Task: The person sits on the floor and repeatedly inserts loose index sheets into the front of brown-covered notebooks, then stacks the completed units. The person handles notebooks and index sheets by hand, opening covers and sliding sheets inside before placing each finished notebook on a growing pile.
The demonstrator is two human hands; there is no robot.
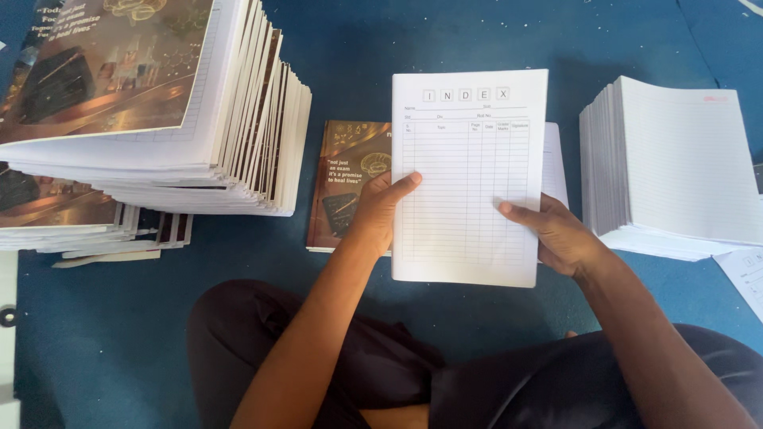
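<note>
I hold a white bundle of ruled pages (pixel 469 159), its top sheet a printed table, upright in front of me with both hands. My left hand (pixel 380 208) grips its left edge, thumb on the front. My right hand (pixel 556 234) grips its lower right edge, thumb across the page. Behind it, flat on the blue floor covering, lies an open brown printed notebook cover (pixel 346 179), partly hidden by the pages.
A tall stack of finished notebooks with brown covers (pixel 151 103) stands at the left, with a lower stack (pixel 71 222) beneath it. A pile of white ruled page bundles (pixel 675 167) sits at the right. A loose sheet (pixel 747 274) lies at the right edge. My crossed legs (pixel 477 373) fill the foreground.
</note>
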